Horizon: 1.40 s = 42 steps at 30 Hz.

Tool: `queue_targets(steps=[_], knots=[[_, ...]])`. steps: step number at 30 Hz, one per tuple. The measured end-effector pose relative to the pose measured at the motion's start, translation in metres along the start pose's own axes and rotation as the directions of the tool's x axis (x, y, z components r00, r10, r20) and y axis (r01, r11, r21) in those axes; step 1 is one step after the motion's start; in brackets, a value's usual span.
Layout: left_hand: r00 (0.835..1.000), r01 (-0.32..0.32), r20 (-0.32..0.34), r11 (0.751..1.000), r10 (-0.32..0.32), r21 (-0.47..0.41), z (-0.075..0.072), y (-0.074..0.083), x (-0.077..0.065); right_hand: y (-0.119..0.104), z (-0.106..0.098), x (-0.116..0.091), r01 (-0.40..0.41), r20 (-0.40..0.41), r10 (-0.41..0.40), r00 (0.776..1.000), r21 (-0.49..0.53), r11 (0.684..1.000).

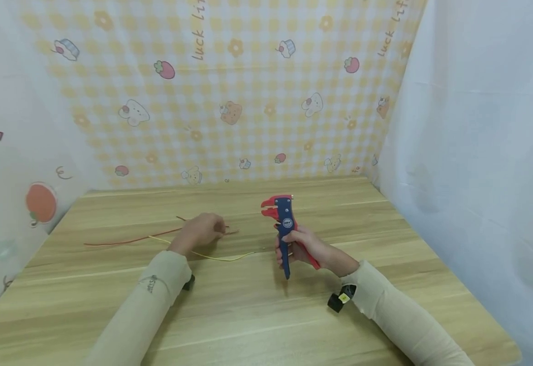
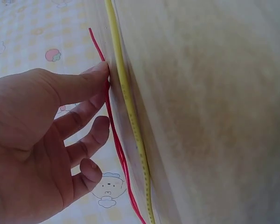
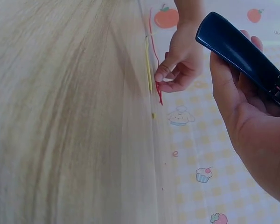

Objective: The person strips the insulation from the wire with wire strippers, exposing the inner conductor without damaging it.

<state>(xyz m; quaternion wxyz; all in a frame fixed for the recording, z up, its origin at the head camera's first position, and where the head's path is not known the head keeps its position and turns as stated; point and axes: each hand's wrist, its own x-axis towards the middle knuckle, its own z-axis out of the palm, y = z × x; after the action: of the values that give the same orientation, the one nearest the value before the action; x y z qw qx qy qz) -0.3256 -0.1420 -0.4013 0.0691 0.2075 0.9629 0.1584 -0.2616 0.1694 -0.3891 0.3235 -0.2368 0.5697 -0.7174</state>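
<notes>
Near the middle of the table, my left hand [image 1: 201,231] pinches a red wire [image 2: 115,133] between thumb and index finger. Its other fingers are loosely bent in the left wrist view. Two red strands run close together below the pinch there. A yellow wire [image 1: 224,260] lies on the wood just in front of this hand. My right hand [image 1: 312,246] grips a wire stripper [image 1: 286,216] by its handles, with the red jaws upward and pointing left. One dark blue handle [image 3: 238,46] shows large in the right wrist view; the jaws are out of that frame.
A tiny yellow scrap [image 3: 153,115] rests on the wooden table [image 1: 248,320] beyond the wire ends. Behind the table hangs a checked cloth [image 1: 266,91], with a pale cloth [image 1: 472,152] on the right side. A black wrist camera [image 1: 337,302] sits under the right sleeve.
</notes>
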Motion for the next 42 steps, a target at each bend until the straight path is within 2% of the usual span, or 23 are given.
queue_targets(steps=[8,16,26,30,42], knots=[[0.999,-0.037,0.014,0.999,0.037,0.003,0.0,-0.001,0.002,0.001,-0.002,-0.001,0.009,0.004,-0.009,1.0,-0.003,1.0],[0.998,-0.067,0.016,0.998,0.067,0.008,0.001,0.001,-0.003,0.003,-0.001,-0.002,-0.002,0.006,0.002,1.0,0.004,1.0],[0.988,-0.137,-0.071,0.99,0.138,0.025,0.001,0.001,-0.009,0.003,0.0,0.0,-0.005,0.013,0.006,1.0,-0.002,1.0],[0.985,-0.138,-0.107,0.99,0.138,0.01,0.002,0.001,-0.012,0.004,0.0,0.001,-0.009,0.015,0.009,1.0,-0.01,1.0],[0.973,-0.179,-0.148,0.984,0.175,-0.014,0.001,0.013,-0.013,0.003,0.003,0.001,-0.016,0.002,0.016,1.0,-0.017,1.0]])
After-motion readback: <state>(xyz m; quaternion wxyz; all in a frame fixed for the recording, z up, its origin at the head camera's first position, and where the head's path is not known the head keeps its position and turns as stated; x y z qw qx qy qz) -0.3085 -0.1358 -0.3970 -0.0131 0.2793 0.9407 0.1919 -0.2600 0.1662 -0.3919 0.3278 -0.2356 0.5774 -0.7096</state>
